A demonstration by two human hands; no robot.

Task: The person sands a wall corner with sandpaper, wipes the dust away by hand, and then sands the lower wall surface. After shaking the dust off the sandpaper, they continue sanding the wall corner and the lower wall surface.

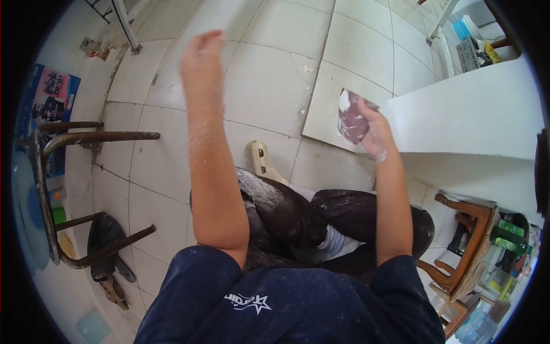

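Observation:
My right hand [375,133] is closed on a maroon sheet of sandpaper [352,121], thumb across its face. White powder coats part of the sheet, and some whitens my wrist. The sheet is beside the end of a low white wall [458,117]. My left hand [203,50] is stretched forward over the tiled floor [275,63], with its fingers smeared by motion. White dust covers that forearm. Below my arms, my dark trousers [292,215] are streaked with white powder, and a beige clog [260,159] is on my foot.
To the left, a metal-legged stool [103,137] lies tipped over near dark footwear [109,241] and a blue printed box [51,109]. A wooden chair [467,241] stands on the right among bottles and containers. A grey basket [468,54] sits beyond the white wall.

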